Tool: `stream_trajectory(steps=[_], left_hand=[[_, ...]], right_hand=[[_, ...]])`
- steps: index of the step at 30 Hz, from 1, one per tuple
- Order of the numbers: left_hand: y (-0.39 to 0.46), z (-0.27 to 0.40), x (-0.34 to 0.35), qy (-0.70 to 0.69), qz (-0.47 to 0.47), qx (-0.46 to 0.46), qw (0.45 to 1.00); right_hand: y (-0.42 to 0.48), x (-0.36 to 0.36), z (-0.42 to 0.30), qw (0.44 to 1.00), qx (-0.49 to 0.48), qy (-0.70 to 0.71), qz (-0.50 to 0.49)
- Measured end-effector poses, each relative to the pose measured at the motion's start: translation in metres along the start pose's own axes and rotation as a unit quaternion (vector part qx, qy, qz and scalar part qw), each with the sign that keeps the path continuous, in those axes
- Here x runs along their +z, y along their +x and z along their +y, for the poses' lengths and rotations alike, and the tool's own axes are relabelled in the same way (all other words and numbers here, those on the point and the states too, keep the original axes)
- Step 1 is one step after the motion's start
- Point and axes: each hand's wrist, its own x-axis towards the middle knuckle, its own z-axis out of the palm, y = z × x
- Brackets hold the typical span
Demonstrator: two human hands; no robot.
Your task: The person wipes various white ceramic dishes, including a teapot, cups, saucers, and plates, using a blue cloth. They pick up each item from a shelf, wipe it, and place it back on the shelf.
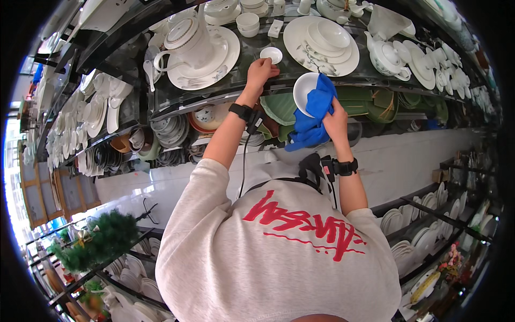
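My left hand (260,74) reaches over the front of the dark glass shelf, its thumb and fingers at the near rim of a small white dish (271,53). Whether that dish rests fully on the shelf is hard to tell. In front of the shelf edge, my right hand (336,120) grips a blue cloth (316,128) together with a white bowl (303,91). The cloth covers the bowl's right side and hangs below it. The bowl is tilted, and my right fingers are partly hidden behind the cloth.
Left of my left hand, a white lidded pot (189,44) stands on stacked plates (231,46). To the right are nested plates and a bowl (333,34), then a teapot (386,56). Green dishes (277,106) fill the lower shelf. Racks of plates (422,209) stand behind me.
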Motion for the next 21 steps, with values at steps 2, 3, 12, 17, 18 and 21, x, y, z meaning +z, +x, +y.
stream_trajectory(steps=[2, 3, 12, 17, 18, 21], left_hand=[[0.007, -0.002, -0.002, -0.011, 0.003, 0.010, 1.000], [0.012, -0.001, -0.001, -0.023, 0.006, 0.012, 1.000], [-0.029, 0.010, -0.010, -0.022, -0.014, 0.001, 1.000], [-0.071, 0.027, -0.016, 0.048, -0.062, -0.053, 0.996], [-0.073, 0.022, -0.020, 0.057, -0.056, -0.037, 0.996], [-0.065, 0.010, -0.032, 0.012, -0.024, 0.010, 1.000]], right_hand=[[0.003, 0.002, -0.002, 1.000, 0.000, 0.004, -0.007], [0.005, 0.006, -0.001, 1.000, -0.005, 0.009, -0.010], [0.034, 0.042, -0.011, 0.997, -0.040, -0.031, -0.063], [0.057, 0.072, -0.019, 0.995, -0.048, -0.046, -0.073], [0.059, 0.078, -0.022, 0.994, -0.046, -0.052, -0.084], [0.062, 0.091, -0.027, 0.994, -0.058, -0.025, -0.090]])
